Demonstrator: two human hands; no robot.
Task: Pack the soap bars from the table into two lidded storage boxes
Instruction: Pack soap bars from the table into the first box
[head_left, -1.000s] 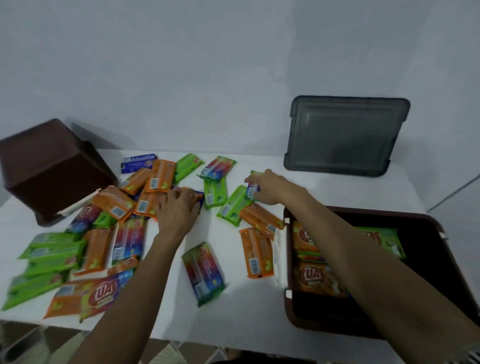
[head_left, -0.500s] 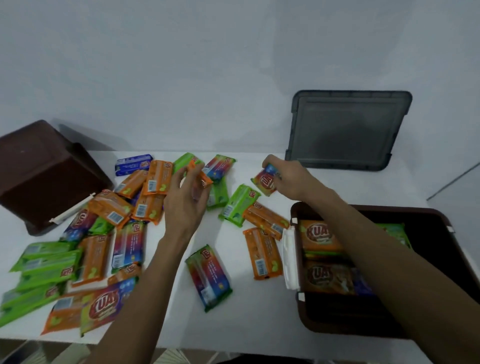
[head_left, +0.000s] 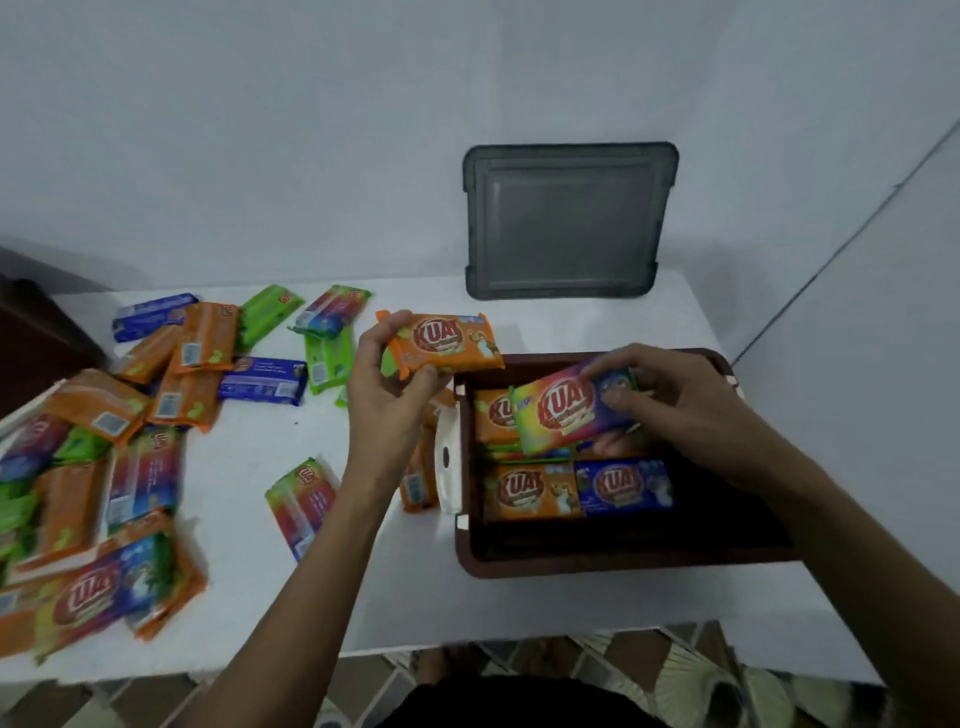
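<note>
Packing step: right hand (head_left: 670, 410) fingers clamped on rainbow soap bar (head_left: 566, 410) over brown box (head_left: 597, 564), left hand (head_left: 389, 395) pinching orange soap bar (head_left: 444, 340); next, seat both flat inside.

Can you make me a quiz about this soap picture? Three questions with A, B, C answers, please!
1. Where is the grey lid? A under the table; B leaning on the wall; C in a hand.
2. What colour is the soap bar in the left hand? A blue; B green; C orange.
3. The brown box below the right hand and its rainbow bar is: A open; B lidded; C upside down.
Answers: B, it stands against the wall; C, its wrapper is orange; A, bars show inside.
</note>
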